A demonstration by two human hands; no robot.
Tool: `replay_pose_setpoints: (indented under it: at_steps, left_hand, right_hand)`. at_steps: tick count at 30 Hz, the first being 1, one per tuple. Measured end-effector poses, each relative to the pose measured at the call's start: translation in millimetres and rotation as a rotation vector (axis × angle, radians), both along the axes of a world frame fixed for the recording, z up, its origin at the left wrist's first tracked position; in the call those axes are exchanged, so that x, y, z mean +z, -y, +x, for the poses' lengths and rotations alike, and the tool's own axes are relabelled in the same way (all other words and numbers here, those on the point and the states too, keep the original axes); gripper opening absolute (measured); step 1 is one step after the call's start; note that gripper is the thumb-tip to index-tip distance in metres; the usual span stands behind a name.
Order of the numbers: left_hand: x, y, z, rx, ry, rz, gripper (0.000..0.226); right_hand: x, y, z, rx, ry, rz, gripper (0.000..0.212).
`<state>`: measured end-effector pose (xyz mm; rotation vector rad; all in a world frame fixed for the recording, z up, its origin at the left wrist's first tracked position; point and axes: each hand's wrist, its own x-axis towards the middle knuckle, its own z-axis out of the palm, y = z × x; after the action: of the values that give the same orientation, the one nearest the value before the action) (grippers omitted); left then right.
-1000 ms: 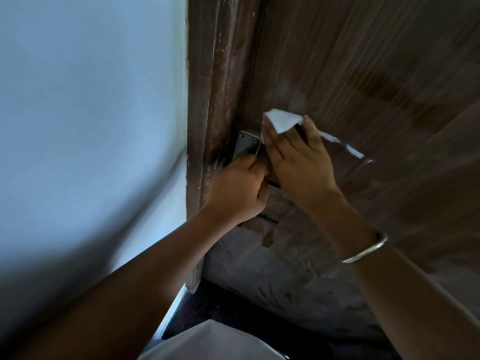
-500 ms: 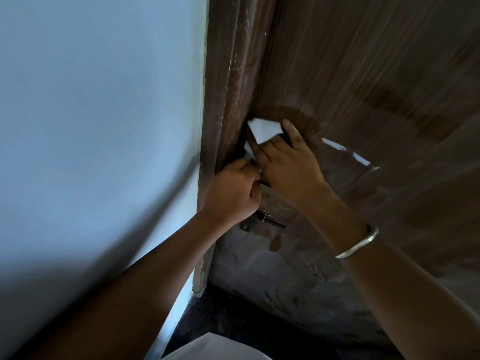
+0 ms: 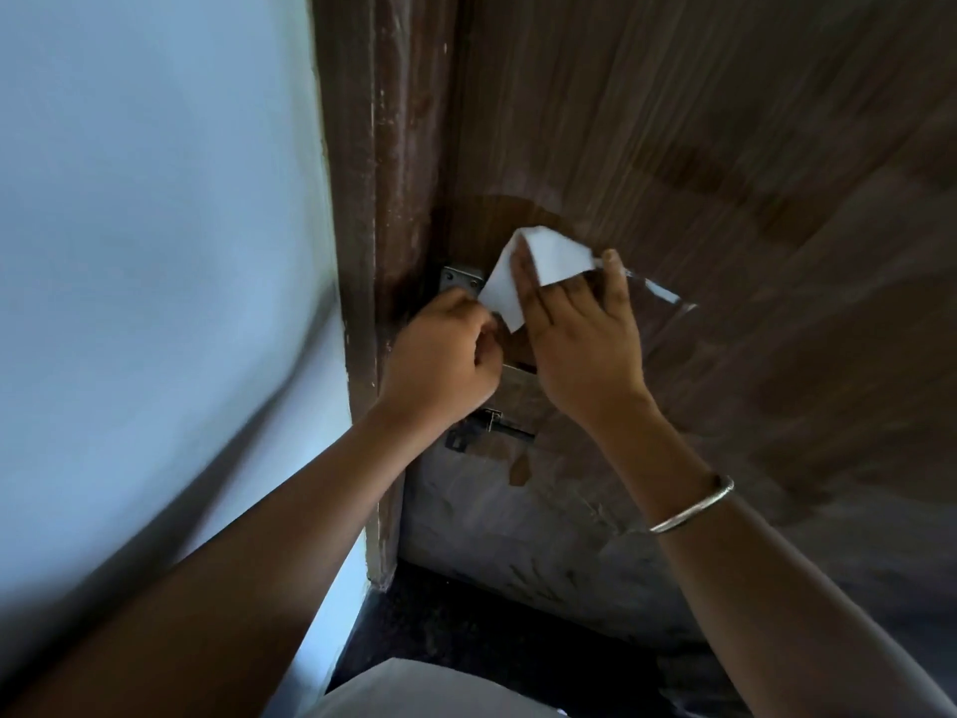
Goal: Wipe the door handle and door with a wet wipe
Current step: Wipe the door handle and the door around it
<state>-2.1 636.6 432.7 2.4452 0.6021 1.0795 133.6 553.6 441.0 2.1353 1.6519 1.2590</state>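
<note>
A brown wood-grain door (image 3: pixel 699 147) fills the right side, with a darker wet patch above my hands. My right hand (image 3: pixel 580 334) presses a white wet wipe (image 3: pixel 523 272) flat against the door, fingers spread over it. My left hand (image 3: pixel 445 355) is curled into a fist around the door handle, which it hides. A metal plate (image 3: pixel 460 280) with screws shows just above my left hand, at the door's edge. A small dark latch (image 3: pixel 487 427) sits on the door below both hands.
The brown door frame (image 3: pixel 383 199) runs down the middle, with a pale blue wall (image 3: pixel 155 225) to its left. The door's lower part is scuffed and grey. A dark floor (image 3: pixel 466 624) lies below. A silver bangle (image 3: pixel 694 507) circles my right wrist.
My right hand has slid the wipe to the right and a little down across the door, uncovering the metal plate. My left hand has stayed on the handle.
</note>
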Motion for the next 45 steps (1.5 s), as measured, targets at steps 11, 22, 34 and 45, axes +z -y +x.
replay_pose_setpoints:
  at_steps: [11, 22, 34, 45]
  left_hand:
    - [0, 21, 31, -0.140, -0.044, 0.004, 0.009]
    - [6, 29, 46, -0.174, 0.009, 0.022, 0.013]
    - [10, 12, 41, -0.054, 0.205, -0.052, 0.021]
    - [2, 16, 50, -0.126, 0.124, -0.038, 0.015]
  right_hand:
    - [-20, 50, 25, -0.145, -0.176, 0.158, 0.074]
    - [-34, 56, 22, -0.299, -0.255, 0.313, 0.072]
    - [-35, 53, 22, -0.260, -0.265, 0.292, 0.070]
    - [-60, 67, 23, -0.207, -0.279, 0.239, 0.064]
